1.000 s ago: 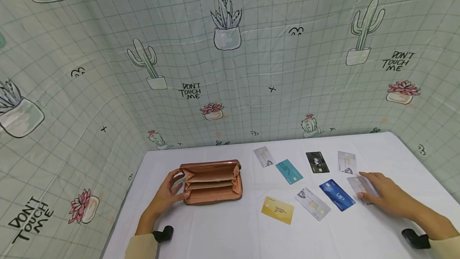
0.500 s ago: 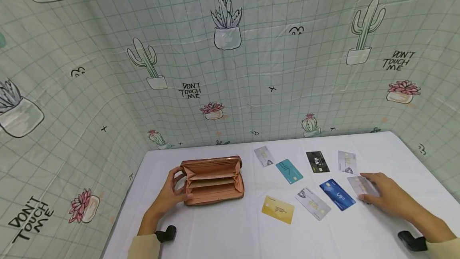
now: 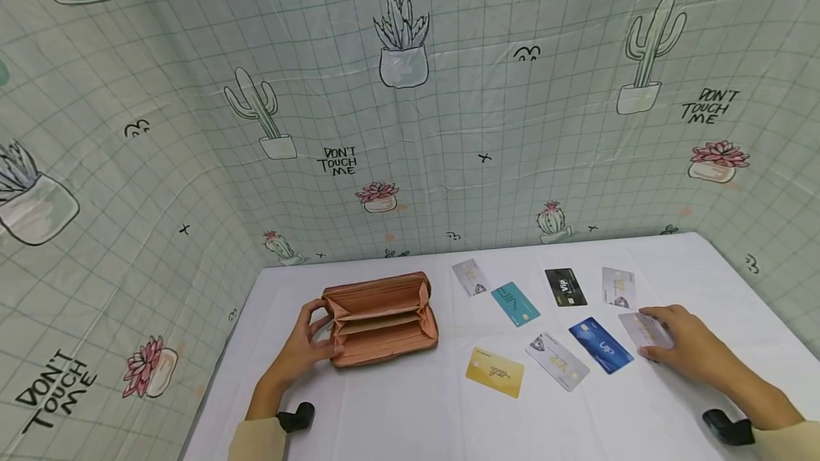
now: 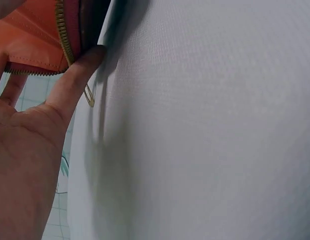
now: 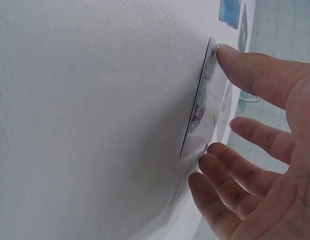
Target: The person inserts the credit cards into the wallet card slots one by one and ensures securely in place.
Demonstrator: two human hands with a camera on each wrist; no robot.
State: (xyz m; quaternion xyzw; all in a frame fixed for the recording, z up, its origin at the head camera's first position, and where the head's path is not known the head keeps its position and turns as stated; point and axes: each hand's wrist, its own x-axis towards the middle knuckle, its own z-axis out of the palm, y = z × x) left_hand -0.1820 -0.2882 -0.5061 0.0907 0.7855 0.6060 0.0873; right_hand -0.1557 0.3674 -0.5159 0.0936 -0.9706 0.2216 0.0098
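My left hand [image 3: 304, 343] grips the left end of an unzipped tan-orange wallet [image 3: 384, 354], thumb on the lower edge and fingers at the upper flap. Its pleated compartments face up in the head view. In the left wrist view a brass zipper [image 4: 62, 30] runs along the wallet beside the thumb. My right hand [image 3: 695, 347] spans a silver card [image 3: 648, 331] lying at the right, with the fingers loosely bent. The right wrist view puts the thumb tip at one end of this card [image 5: 205, 100] and several fingers near its other end; firm contact there is unclear.
Loose on the white table [image 3: 410, 418] lie a blue card [image 3: 601, 345], a black card [image 3: 566, 287], a teal card [image 3: 515, 304], a yellow card [image 3: 495, 373] and silver cards [image 3: 557, 361]. A cactus-print cloth [image 3: 448, 126] hangs behind the table.
The wallet's upper flap has risen and its right end has swung slightly away from me in my left hand. My right hand has shifted slightly left at the silver card, which stays in place.
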